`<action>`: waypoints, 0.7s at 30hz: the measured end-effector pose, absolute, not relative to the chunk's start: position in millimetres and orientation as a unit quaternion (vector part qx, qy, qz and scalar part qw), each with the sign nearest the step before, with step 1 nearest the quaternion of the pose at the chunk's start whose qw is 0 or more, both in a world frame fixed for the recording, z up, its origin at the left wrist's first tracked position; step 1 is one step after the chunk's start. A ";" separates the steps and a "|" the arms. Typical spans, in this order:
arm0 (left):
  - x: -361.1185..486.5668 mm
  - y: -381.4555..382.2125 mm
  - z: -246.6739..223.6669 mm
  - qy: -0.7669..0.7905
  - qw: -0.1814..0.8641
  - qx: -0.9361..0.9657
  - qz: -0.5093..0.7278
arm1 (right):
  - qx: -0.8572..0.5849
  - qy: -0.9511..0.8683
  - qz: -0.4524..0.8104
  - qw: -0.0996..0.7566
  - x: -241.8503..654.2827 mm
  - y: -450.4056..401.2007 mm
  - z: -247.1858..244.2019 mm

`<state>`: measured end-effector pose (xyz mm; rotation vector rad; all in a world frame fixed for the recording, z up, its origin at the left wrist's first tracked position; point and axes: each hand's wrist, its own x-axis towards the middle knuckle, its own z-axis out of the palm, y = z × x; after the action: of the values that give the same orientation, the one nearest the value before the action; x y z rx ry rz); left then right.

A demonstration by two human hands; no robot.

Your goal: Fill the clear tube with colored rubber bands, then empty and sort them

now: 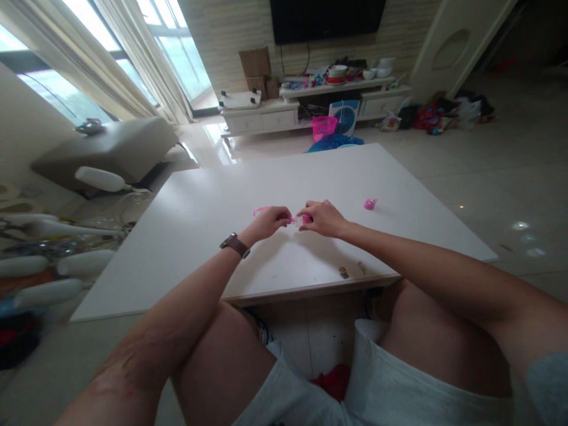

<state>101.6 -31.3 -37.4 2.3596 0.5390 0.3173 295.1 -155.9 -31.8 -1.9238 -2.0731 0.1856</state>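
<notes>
Above the middle of the white table (pixel 208 201), my left hand (pixel 274 220) pinches a small pink piece (pixel 291 220). Facing it closely, my right hand (pixel 323 219) has its fingers wrapped round a small clear and pink object (pixel 305 219). The two held things nearly meet between my fingertips; whether they touch is too small to tell. Another pink strip (pixel 258 210) shows just behind my left hand. A round pink item (pixel 370 204) lies on the table to the right of my right hand.
Near the front table edge lie a small yellow and blue figure (pixel 343 272) and a small pale piece (pixel 361 268). Beyond the table stand a pink basket (pixel 323 127) and a white cabinet (pixel 261 118). White lamp arms (pixel 100 178) are at the left.
</notes>
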 end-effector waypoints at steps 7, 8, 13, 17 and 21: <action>105.6 -40.6 -34.5 0.208 0.291 0.919 0.163 | -0.673 -0.716 0.079 0.169 285.8 -160.4 -26.0; 106.1 -41.7 -34.4 0.211 0.290 0.917 0.175 | -0.674 -0.715 0.079 0.169 285.2 -160.6 -25.3; 107.6 -46.7 -34.7 0.253 0.355 0.878 0.199 | -0.683 -0.703 0.083 0.179 283.3 -160.8 -23.0; 107.7 -49.7 -33.6 0.269 0.388 0.853 0.222 | -0.683 -0.700 0.089 0.188 281.9 -161.3 -21.3; 107.9 -47.4 -34.6 0.266 0.423 0.839 0.214 | -0.687 -0.691 0.091 0.206 282.8 -160.9 -21.3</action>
<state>107.9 -47.4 -34.6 2.1006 0.6668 0.5344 282.8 -160.9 -21.3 -1.9148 -1.9258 0.2544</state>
